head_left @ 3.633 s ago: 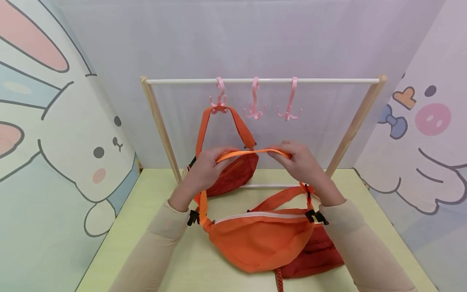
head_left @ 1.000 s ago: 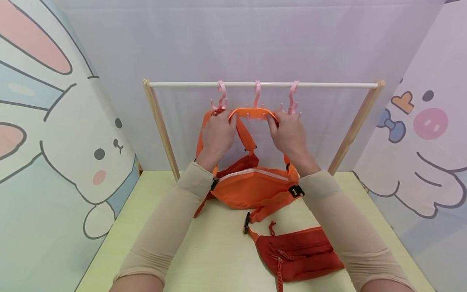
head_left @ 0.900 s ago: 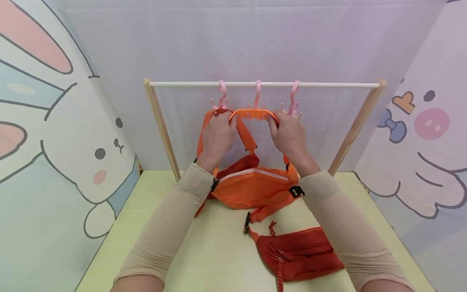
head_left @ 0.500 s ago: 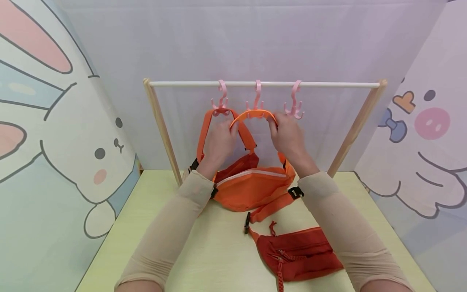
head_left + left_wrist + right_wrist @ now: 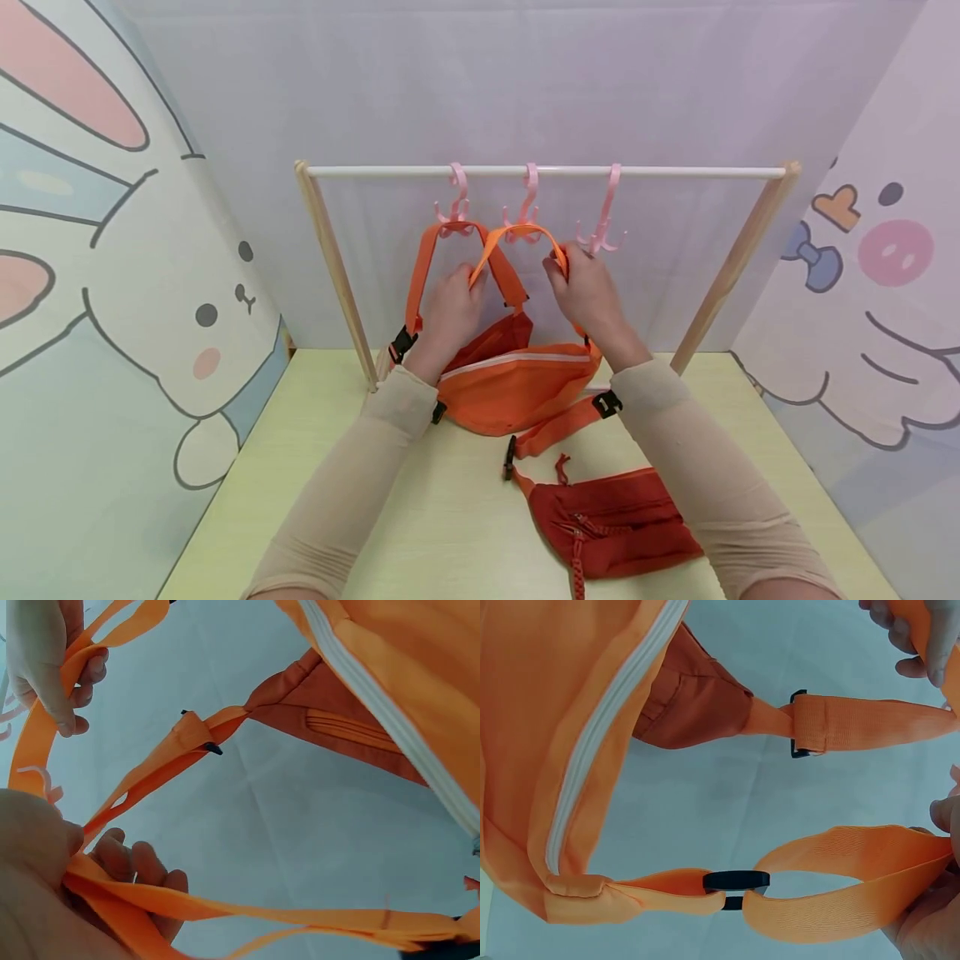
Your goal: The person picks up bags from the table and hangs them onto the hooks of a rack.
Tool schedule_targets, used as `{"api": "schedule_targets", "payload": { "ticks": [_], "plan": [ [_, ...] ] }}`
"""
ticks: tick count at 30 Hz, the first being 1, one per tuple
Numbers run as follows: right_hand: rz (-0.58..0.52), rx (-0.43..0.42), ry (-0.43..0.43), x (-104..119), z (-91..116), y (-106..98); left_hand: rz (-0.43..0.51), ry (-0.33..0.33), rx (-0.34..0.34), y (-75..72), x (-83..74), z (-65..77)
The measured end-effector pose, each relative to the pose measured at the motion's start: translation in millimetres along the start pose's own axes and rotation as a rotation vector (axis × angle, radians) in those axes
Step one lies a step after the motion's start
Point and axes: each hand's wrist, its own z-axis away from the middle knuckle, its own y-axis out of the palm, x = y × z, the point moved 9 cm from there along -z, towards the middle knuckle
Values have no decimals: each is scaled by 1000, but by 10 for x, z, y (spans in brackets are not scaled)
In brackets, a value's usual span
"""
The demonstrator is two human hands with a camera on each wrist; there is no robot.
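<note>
My head feed shows me what looks like a staged booth: cartoon-printed panels (image 5: pixel 97 350) flanking a pale backdrop (image 5: pixel 510 83), a desk (image 5: pixel 420 533), a hanging rack (image 5: pixel 573 172).

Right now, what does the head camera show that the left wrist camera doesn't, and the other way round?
Only the head view shows the white rod and the red bag on the table.
Only the left wrist view shows the orange stripe on the hung bag.
Both show the left hand and right hand gripping the strap of the orange bag, its white zipper, and pink hooks.
</note>
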Motion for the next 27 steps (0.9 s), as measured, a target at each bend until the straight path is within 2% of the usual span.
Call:
{"api": "schedule_targets", "payload": {
  "ticks": [7, 18, 27],
  "plan": [
    [-28, 16, 28, -84, 21, 71, 69, -10, 28, 99, 115, 56],
    [-55, 62, 65, -222, 48, 158, 60, -18, 18, 159, 230, 174],
    [-60, 92, 72, -343, 106, 191, 83, 20, -26, 164, 301, 270]
  ]
}}
